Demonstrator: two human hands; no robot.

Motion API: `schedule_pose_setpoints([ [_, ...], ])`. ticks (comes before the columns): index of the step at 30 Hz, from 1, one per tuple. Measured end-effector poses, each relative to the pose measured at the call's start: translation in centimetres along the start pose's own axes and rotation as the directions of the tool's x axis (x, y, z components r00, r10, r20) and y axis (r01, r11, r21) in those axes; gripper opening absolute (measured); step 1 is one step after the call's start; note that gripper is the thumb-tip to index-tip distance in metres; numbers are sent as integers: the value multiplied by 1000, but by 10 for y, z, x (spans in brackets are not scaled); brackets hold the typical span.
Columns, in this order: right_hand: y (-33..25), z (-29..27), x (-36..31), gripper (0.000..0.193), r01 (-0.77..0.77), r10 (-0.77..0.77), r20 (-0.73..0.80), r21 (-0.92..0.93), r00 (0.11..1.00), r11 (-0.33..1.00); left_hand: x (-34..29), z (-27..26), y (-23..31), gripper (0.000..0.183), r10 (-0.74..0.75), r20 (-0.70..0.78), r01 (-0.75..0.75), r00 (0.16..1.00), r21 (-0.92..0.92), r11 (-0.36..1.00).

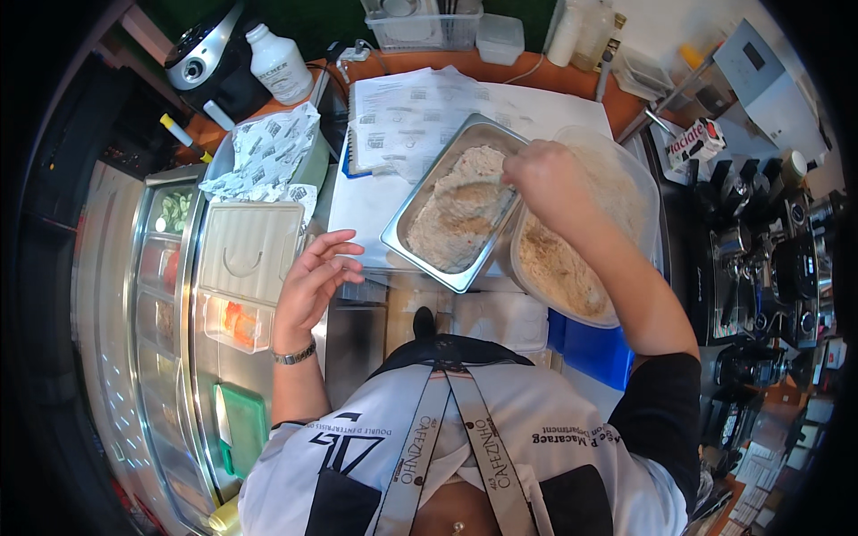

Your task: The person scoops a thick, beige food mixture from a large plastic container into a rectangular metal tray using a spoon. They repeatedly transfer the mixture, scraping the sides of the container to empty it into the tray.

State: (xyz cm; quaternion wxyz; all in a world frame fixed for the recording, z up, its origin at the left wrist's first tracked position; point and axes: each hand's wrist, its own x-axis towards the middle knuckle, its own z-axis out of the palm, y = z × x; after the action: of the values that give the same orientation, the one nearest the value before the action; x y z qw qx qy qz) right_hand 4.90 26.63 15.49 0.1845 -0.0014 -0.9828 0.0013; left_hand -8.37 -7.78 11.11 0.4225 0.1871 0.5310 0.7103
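Note:
A deep rectangular metal pan (393, 234) sits at a slant on the white counter, holding pale breading-like flour (460, 219). My right hand (550, 183) is closed over the pan's right rim, fingers bent down toward the flour. A curved shape in the flour runs up to those fingers, but what they grip is too unclear to name. Right of the pan, partly under my right forearm, stands a clear plastic tub (648, 201) with more of the tan, crumbly flour. My left hand (322, 277) hovers left of the pan, touching nothing, fingers loosely apart.
Printed paper sheets (420, 116) lie behind the pan. At left are a paper-lined bin (268, 152), a lidded container (250, 250), a box of orange food (237, 323) and a green board (241, 429). A blue container (594, 353) sits below the tub; kitchen equipment (760, 259) crowds the right.

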Motion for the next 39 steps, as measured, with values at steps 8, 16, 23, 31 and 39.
schedule_pose_setpoints([
  [8, 63, -42, -30, 14, -463, 404, 228, 396, 886, 793, 27, 63, -25, 34, -342, 412, 215, 845, 324, 921],
  [16, 170, -78, -123, 13, -500, 506, 106, -76, 856, 862, 43, 125, -75, 64, -419, 449, 344, 789, 243, 907],
  [23, 150, 23, -148, 16, -303, 465, 251, -490, 849, 818, 63, 166, -106, 83, -349, 396, 242, 849, 297, 924],
  [31, 88, 49, -149, 17, -454, 426, 303, 24, 853, 891, 73, 166, -112, 92, -341, 409, 233, 846, 291, 928],
  [39, 107, 33, -160, 17, -653, 495, 433, 396, 753, 646, 76, 160, -103, 84, -374, 450, 197, 811, 391, 899],
])
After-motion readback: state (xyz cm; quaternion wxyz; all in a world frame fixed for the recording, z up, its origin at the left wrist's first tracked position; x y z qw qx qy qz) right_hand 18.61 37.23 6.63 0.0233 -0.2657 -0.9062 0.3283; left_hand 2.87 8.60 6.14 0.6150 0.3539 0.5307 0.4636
